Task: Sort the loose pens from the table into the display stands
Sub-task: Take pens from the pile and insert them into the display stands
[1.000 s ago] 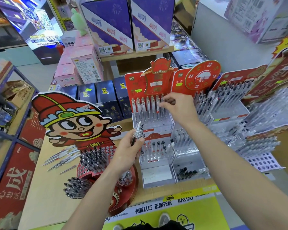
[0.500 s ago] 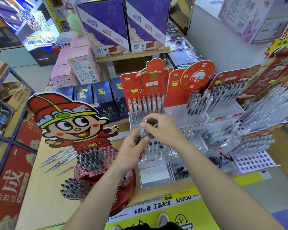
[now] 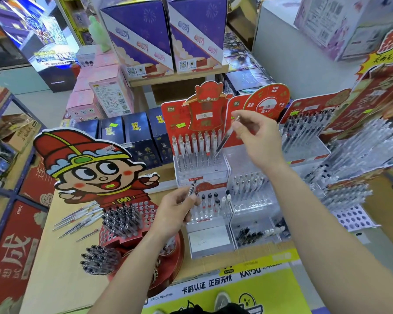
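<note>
My right hand (image 3: 255,137) pinches one clear pen (image 3: 225,138) by its top, tip slanting down to the right end of the upper row of the red-backed clear display stand (image 3: 201,171). That row carries several white pens (image 3: 195,141). My left hand (image 3: 176,208) grips a small bunch of pens (image 3: 192,188) in front of the stand's lower tier. Several loose pens (image 3: 80,219) lie on the brown table (image 3: 55,268) at the left.
A red cartoon-figure stand (image 3: 123,219) full of dark pens sits left of my left arm. More clear stands (image 3: 309,137) with pens fill the right. Dark blue boxes (image 3: 143,139) and pink boxes (image 3: 100,98) stand behind. A yellow banner (image 3: 225,288) lines the table's near edge.
My right hand took one pen from the bunch in my left hand and lifted it up to the stand's upper row. My left hand stayed low with the remaining pens.
</note>
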Motion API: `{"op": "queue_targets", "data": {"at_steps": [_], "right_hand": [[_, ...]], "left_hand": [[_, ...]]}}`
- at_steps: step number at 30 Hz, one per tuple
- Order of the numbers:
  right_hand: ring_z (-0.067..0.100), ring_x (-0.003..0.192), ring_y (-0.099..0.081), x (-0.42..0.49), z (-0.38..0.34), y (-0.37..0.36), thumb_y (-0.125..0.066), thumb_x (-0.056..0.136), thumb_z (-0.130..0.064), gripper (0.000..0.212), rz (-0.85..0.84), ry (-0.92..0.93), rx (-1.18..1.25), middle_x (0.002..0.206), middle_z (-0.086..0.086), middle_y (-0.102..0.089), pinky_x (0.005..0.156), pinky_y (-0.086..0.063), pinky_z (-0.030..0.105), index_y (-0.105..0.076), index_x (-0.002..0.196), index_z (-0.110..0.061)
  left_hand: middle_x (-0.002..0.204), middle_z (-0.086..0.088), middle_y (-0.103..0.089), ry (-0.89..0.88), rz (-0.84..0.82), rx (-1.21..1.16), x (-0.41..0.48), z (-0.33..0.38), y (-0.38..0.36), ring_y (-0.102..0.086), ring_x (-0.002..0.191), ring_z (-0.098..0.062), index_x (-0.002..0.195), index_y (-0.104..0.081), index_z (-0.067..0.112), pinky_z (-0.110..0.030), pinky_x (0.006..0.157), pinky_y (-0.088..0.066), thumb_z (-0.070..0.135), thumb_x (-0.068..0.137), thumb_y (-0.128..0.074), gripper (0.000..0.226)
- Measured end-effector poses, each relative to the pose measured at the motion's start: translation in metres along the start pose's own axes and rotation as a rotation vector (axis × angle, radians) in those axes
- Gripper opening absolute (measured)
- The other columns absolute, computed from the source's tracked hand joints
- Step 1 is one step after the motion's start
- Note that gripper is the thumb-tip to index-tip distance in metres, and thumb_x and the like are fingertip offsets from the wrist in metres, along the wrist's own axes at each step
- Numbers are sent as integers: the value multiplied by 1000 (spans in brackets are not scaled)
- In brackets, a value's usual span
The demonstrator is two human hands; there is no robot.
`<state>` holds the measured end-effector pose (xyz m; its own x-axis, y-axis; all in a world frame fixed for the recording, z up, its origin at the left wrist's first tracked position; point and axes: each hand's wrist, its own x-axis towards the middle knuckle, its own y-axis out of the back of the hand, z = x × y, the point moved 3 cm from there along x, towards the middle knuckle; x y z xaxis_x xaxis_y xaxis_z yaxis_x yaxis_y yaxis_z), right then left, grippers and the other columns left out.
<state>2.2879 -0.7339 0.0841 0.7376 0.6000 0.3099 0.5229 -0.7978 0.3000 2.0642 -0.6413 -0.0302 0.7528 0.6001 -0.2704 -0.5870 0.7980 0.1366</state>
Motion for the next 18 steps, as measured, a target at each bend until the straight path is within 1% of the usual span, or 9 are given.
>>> {"op": "queue_targets", "data": {"at_steps": [2, 4, 7, 9, 11, 13, 16, 18], "right_hand": [[9, 97, -66, 3, 3, 2, -66, 96, -15, 27, 5, -2, -51, 108, -7, -72, 92, -57, 37, -72, 122, -18], [3, 97, -63, 3, 6, 0, -66, 97, -14, 29, -18, 13, -132, 112, -7, -70, 93, -53, 25, -70, 125, -17], [-5, 94, -58, 3, 12, -5, -65, 97, -13, 29, -37, 16, -200, 111, -8, -67, 88, -45, 10, -70, 126, -16], [-7, 94, -58, 4, 15, -5, -64, 98, -14, 29, -36, 5, -211, 112, -7, -67, 85, -43, 4, -70, 126, -17], [-4, 95, -59, 6, 17, -3, -63, 98, -13, 30, -32, 8, -216, 114, -6, -68, 84, -43, 3, -69, 127, -16], [-3, 95, -58, 7, 17, -2, -63, 99, -12, 30, -41, 19, -226, 114, -7, -67, 84, -43, 2, -69, 127, -16], [-6, 96, -57, 9, 16, -3, -62, 99, -13, 30, -69, 34, -236, 114, -9, -67, 85, -42, 1, -68, 128, -17], [-5, 97, -58, 11, 17, -5, -62, 99, -13, 29, -81, 41, -237, 114, -9, -67, 88, -43, 4, -69, 127, -17]], "left_hand": [[85, -7, -72, 3, 30, 21, 1, 1, 1, -47, 54, -14, 91, -71, 10, -21, 45, -35, 18, 105, -54, 23], [83, -4, -74, -3, 48, 33, 1, 4, 1, -49, 54, -14, 88, -71, 9, -22, 45, -37, 18, 105, -54, 26], [89, -4, -76, -9, 72, 43, 1, 8, 1, -51, 55, -14, 94, -71, 10, -26, 47, -38, 18, 105, -54, 22], [91, -4, -77, -5, 94, 13, 2, 7, 2, -52, 56, -16, 99, -71, 12, -30, 50, -38, 19, 105, -54, 19], [91, -5, -77, -4, 120, 2, 3, 7, 3, -52, 57, -17, 98, -72, 11, -31, 51, -37, 20, 105, -55, 20], [91, -3, -77, -12, 138, 18, 4, 6, 5, -53, 56, -15, 99, -72, 9, -29, 50, -39, 20, 105, -54, 21], [92, -1, -76, -29, 161, 26, 6, 7, 4, -53, 55, -13, 108, -68, 8, -23, 49, -40, 20, 106, -53, 20], [93, -3, -76, -43, 159, 20, 7, 8, 4, -52, 56, -14, 111, -66, 9, -19, 49, -41, 20, 106, -51, 19]]}}
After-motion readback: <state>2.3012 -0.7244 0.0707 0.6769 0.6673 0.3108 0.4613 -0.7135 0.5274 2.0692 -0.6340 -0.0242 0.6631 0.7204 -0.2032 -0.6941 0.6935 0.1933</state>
